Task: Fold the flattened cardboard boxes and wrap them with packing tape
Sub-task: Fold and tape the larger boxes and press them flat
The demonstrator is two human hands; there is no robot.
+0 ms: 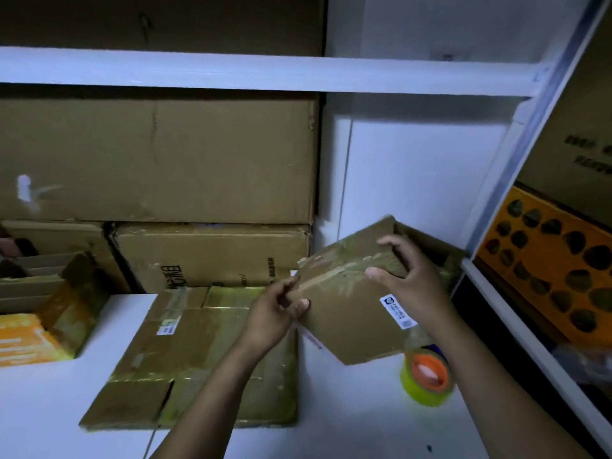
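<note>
Stacked cartons (212,253) close off the back and a shelf (265,71) crosses overhead. A flattened box (198,359) lies on the white table (49,409). The small cardboard box (351,319) tilts above the table's right side. The left hand (275,313) pinches its left edge and the right hand (407,273) grips its top. A tape roll (427,376) stands just beneath.

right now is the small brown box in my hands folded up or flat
Folded up: the small brown cardboard box shows two faces meeting at a taped edge.

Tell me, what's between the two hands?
A small taped cardboard box. The left hand holds its left edge and the right hand grips its top, as the head view shows.
</note>
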